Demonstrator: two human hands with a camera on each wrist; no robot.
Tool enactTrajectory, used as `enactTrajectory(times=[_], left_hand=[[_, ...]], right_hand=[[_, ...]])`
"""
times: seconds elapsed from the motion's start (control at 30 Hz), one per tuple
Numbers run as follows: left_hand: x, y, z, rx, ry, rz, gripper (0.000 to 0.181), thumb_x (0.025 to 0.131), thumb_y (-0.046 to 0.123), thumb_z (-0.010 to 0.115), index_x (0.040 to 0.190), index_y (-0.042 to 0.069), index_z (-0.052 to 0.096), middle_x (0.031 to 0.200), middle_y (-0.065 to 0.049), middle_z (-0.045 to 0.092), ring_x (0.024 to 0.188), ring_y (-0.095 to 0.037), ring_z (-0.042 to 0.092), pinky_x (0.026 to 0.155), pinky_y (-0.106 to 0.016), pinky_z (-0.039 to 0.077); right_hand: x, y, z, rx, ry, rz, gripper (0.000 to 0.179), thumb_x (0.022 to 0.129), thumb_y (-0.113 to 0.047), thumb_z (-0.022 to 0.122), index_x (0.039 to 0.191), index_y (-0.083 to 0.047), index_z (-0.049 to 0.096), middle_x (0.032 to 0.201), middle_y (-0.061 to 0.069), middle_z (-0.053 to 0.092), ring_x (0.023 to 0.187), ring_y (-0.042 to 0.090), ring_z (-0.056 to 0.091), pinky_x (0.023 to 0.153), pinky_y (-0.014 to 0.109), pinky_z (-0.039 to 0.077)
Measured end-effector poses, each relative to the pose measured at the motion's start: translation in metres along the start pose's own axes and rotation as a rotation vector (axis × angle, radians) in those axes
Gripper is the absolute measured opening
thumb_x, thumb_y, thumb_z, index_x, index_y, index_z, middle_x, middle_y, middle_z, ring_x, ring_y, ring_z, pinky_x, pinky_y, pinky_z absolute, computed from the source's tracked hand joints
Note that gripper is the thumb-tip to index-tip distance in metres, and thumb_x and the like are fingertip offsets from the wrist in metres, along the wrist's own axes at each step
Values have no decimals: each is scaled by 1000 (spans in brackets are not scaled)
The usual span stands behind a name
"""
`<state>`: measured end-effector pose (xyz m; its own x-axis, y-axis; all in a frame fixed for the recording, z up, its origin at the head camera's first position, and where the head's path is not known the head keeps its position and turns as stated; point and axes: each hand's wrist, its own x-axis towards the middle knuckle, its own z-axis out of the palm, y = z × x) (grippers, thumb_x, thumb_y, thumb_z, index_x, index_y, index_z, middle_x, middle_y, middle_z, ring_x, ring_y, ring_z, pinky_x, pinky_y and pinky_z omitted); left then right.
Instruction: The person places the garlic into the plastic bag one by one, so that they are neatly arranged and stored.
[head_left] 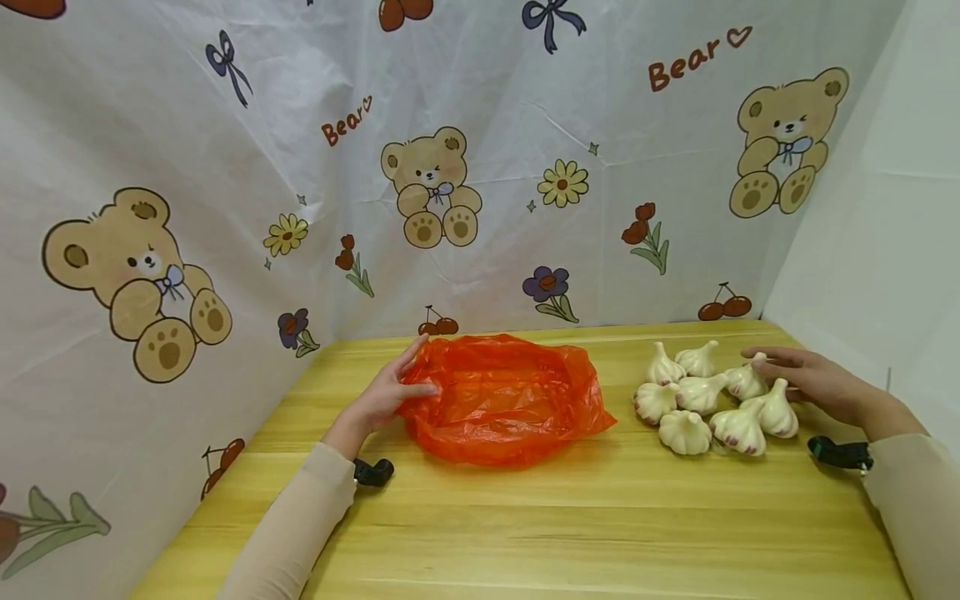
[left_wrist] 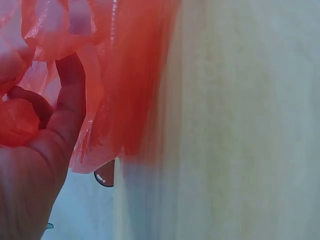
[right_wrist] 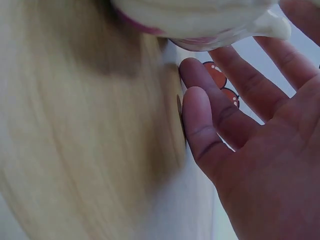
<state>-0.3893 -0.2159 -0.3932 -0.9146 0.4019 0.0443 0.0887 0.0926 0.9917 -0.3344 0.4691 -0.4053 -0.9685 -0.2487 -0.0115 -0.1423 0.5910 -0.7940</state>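
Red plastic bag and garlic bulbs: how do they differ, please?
The red plastic bag is crumpled and see-through; the garlic bulbs are rounded, cream with purplish marks. The left hand grips the bag's edge; the bulbs lie clustered beside the right hand. Both rest on the wood-grain tabletop.

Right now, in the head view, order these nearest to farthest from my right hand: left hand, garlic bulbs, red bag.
1. Garlic bulbs, beside your right hand.
2. Red bag, left of the bulbs.
3. Left hand, at the bag's left side.
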Motion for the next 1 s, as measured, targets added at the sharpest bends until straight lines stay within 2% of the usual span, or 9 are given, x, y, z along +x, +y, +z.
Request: enactTrajectory(times=[0.03,0.13,0.27,0.4,0.57,0.8,1.0], left_hand=[[0,0,0,-21,-1,1,94,91,-1,73,158,51,32,172,-3,22,145,-37,45,94,-41,62],[-1,1,-1,-53,-7,15,88,93,-3,70,160,40,34,169,-3,30,131,-29,58,89,-34,63],[-2,0,-1,-51,-16,16,78,96,-3,66,161,27,36,167,-7,34,119,-19,63,88,-28,63],[-2,1,0,-42,-32,8,79,96,-3,66,162,27,35,169,-5,30,125,-20,57,89,-29,62],[-1,0,-1,-59,-53,15,83,95,-7,64,164,24,28,171,-7,25,136,-27,49,92,-31,62],[-3,0,-2,-79,-69,25,87,95,-11,62,166,21,22,172,-9,21,140,-30,45,94,-31,61],[-4,2,-1,-93,-61,23,87,95,-10,61,166,24,24,172,-8,21,149,-38,36,96,-33,60]], right_hand=[[0,1,0,12,-1,2,47,112,-35,42,155,-16,40,124,-29,49,108,-17,49,85,18,52],[2,5,0,25,-1,5,48,111,-32,45,155,-16,39,122,-29,51,108,-15,51,84,19,53],[5,9,2,68,3,18,46,110,-28,49,154,-17,41,118,-32,56,107,-11,56,84,23,58],[6,10,3,101,11,33,44,109,-25,52,152,-18,44,116,-33,59,105,-7,60,84,26,60],[6,11,4,80,18,37,43,109,-28,51,150,-15,48,115,-33,60,105,-8,60,83,23,59],[7,9,2,82,22,50,53,110,-33,48,151,0,46,112,-34,62,103,-10,61,84,22,59],[6,8,1,153,44,63,45,110,-30,50,147,-5,56,110,-34,65,101,-9,64,83,22,61]])
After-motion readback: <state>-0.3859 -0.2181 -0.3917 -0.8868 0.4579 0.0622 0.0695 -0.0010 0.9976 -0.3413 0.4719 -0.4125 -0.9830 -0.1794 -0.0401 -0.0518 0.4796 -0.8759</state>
